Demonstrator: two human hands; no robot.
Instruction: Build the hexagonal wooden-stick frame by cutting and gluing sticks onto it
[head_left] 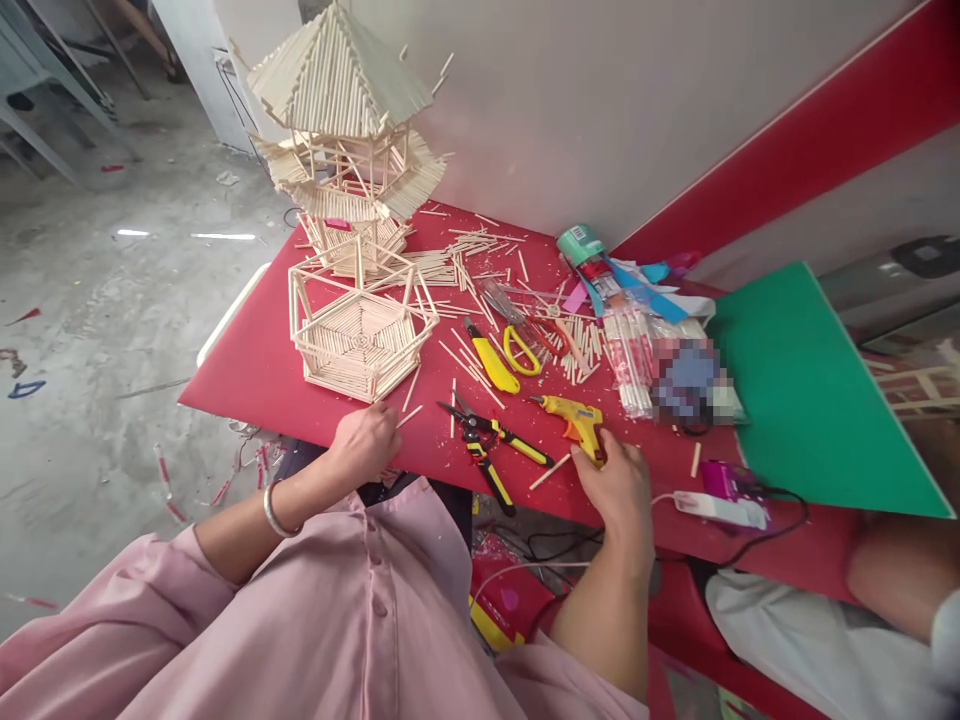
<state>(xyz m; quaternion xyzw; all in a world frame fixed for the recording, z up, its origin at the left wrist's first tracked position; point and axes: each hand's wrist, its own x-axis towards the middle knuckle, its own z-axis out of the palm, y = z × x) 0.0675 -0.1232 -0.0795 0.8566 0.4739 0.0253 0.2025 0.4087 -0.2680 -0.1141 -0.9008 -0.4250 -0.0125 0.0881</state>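
My left hand [366, 445] is closed at the table's front edge, with a short thin wooden stick [409, 414] poking out of its fingertips. Just beyond it sits a hexagonal stick frame [360, 345] with a woven-looking base. My right hand [616, 482] grips the handle of a yellow hot glue gun [571, 412], whose nozzle points left. A loose stick [550, 472] ends by my right thumb. Between my hands lie black-and-yellow cutting pliers [487, 440], jaws apart. A yellow utility knife [491, 358] and yellow-handled scissors [521, 350] rest farther back.
A tall pagoda-like stick model [341, 90] stands at the back left of the red table [232, 345]. Loose sticks [435, 268] litter the middle. Bagged sticks [628, 355], a green-lidded container [581, 243], a green board [817, 400] and a white power strip [720, 508] occupy the right.
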